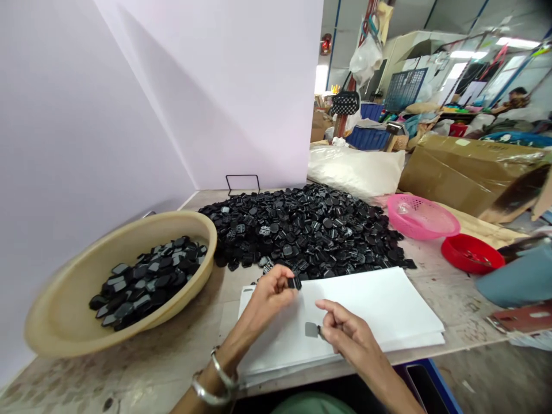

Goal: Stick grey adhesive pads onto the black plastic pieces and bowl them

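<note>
My left hand [275, 293] is pinched round a small black plastic piece [295, 283] with ridges, above the near edge of a big heap of such pieces [302, 230]. Lower and to the right, my right hand [348, 329] has its index finger stretched out to the left. Its thumb and other fingers close on the edge of a flat, rounded-square piece [311, 329] whose face looks grey. Both hands are over a stack of white paper sheets [388, 299] on the table. The finger pads of my right hand are partly hidden.
A wide beige basin [52, 322] at the left holds many black pieces. To the right stand a pink basket [422, 221], a red bowl [463, 261] and a grey-blue container [517, 273]. Behind are a white sack [353, 169] and a cardboard box [461, 178]. A person [515, 100] is far off.
</note>
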Demonstrator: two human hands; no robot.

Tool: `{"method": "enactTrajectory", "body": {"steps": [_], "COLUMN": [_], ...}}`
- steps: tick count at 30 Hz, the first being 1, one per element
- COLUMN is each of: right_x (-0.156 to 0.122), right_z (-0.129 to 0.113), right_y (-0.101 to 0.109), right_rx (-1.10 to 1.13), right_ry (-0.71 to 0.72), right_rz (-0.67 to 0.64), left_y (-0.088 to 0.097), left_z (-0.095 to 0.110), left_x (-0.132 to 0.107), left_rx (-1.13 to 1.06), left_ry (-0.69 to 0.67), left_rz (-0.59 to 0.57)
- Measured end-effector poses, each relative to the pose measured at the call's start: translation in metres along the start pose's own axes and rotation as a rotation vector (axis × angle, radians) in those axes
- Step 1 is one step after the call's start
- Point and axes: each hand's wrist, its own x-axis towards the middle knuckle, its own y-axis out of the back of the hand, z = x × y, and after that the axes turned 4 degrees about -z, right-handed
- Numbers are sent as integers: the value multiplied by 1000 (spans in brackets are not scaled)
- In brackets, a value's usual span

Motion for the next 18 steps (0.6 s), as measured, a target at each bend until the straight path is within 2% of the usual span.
{"method": "enactTrajectory", "body": {"steps": [2,4,9,12,18], "right_x": [-1,-1,-5,-7,-11], "right_z": [-4,-8,-12,-12,-17], "right_y": [-7,-13,-21,-24,-25], "right_rx": [20,-1,-111,-65,38], "right_ry": [-23,-47,-80,-111,-184], "right_rz": [-93,-166,-234,-247,-238], "left_y": [-8,-14,-19,-20,-26], "left_z": [-2,-6,-15,-16,-15], "left_x": [-20,-35,-48,-48,-55], "left_rx": [-346,-505,-649,-720,-935], "left_ry": [63,126,231,247,236], "left_rz": [-110,-164,-128,-99,-177]}}
